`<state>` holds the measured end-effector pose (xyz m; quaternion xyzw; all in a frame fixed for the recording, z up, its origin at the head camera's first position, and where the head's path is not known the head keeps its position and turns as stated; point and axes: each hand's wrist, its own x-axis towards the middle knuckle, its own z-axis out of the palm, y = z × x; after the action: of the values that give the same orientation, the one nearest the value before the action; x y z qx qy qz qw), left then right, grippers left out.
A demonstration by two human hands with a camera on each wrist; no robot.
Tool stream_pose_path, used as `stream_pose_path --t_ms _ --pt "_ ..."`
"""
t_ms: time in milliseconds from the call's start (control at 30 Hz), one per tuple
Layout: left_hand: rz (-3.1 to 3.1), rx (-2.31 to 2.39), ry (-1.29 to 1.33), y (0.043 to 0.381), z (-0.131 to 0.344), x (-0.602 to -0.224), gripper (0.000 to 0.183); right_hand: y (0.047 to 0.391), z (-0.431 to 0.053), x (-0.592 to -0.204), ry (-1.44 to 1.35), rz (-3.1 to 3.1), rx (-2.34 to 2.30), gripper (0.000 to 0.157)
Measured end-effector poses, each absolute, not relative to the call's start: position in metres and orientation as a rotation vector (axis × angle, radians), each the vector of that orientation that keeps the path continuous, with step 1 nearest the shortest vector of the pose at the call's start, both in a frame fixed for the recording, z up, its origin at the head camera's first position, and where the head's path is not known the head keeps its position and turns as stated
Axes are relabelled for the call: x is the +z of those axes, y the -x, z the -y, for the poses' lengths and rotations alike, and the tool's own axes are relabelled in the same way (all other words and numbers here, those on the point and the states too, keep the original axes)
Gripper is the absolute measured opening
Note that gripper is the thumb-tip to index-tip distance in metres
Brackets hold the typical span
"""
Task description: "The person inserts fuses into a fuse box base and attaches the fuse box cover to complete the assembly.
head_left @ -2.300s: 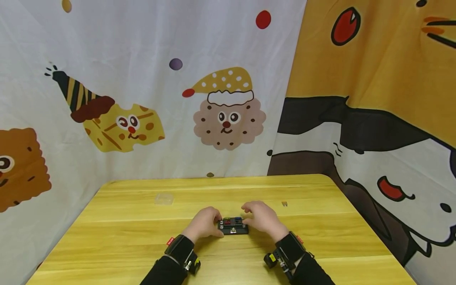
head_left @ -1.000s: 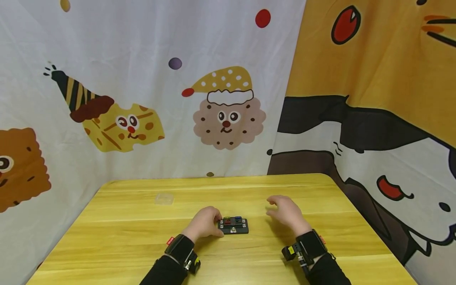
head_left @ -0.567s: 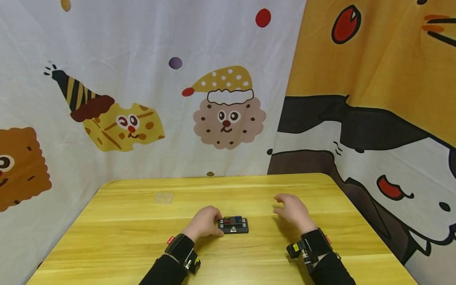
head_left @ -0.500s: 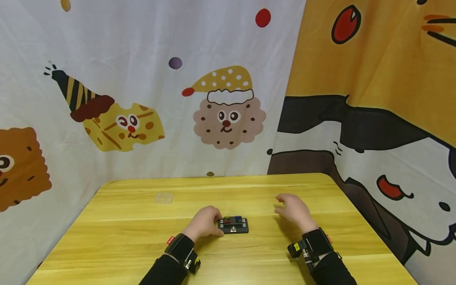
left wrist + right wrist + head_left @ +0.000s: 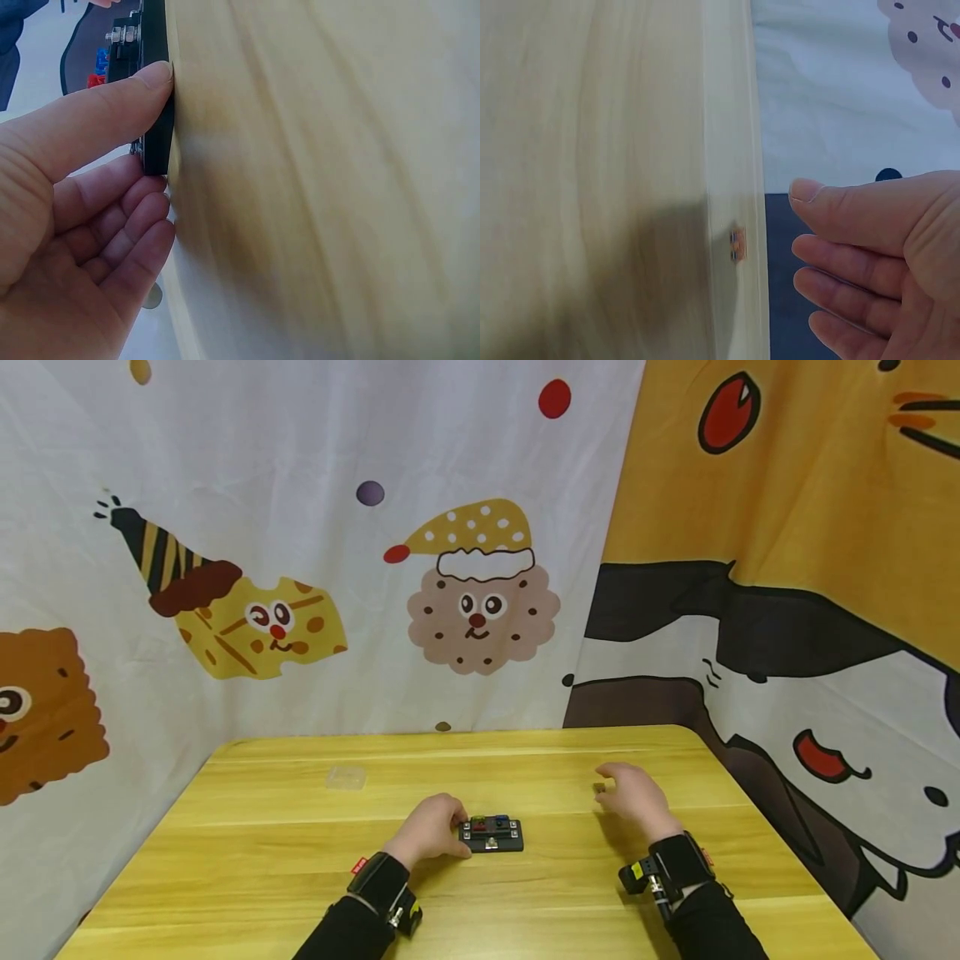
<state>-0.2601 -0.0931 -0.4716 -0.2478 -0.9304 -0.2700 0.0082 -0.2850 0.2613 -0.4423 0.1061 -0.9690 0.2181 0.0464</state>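
Note:
A black fuse block (image 5: pixel 491 843) lies flat on the table, with small red and blue blade fuses standing in its top. My left hand (image 5: pixel 425 829) holds its left end; the left wrist view has the thumb on the block's front edge and the fingers curled at its end. To the right, my right hand (image 5: pixel 637 799) hovers with thumb and fingers apart and nothing between them. A small orange blade fuse (image 5: pixel 739 245) with metal prongs lies on the table just beyond those fingertips, mostly covered by the hand in the head view.
A small clear plastic case (image 5: pixel 346 777) sits toward the back left of the wooden table (image 5: pixel 262 860). Behind the table's far edge hangs a printed cloth (image 5: pixel 300 710) with cartoon figures. Each wrist wears a black strap with a camera.
My right hand has left the fuse block's right end and moved right and slightly back, up to the loose orange fuse. My left hand and the block have stayed put.

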Motion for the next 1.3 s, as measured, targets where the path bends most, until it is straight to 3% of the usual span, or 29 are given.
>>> stream_pose_path --t_ms 500,1300 --pt "2.907 -0.886 0.777 0.259 0.094 -0.472 0.043 0.301 -0.271 -0.446 -0.34 3.022 0.604 0.043" --pt "2.911 -0.89 0.772 0.258 0.094 -0.471 0.043 0.318 -0.272 -0.459 -0.327 3.019 0.489 0.02"
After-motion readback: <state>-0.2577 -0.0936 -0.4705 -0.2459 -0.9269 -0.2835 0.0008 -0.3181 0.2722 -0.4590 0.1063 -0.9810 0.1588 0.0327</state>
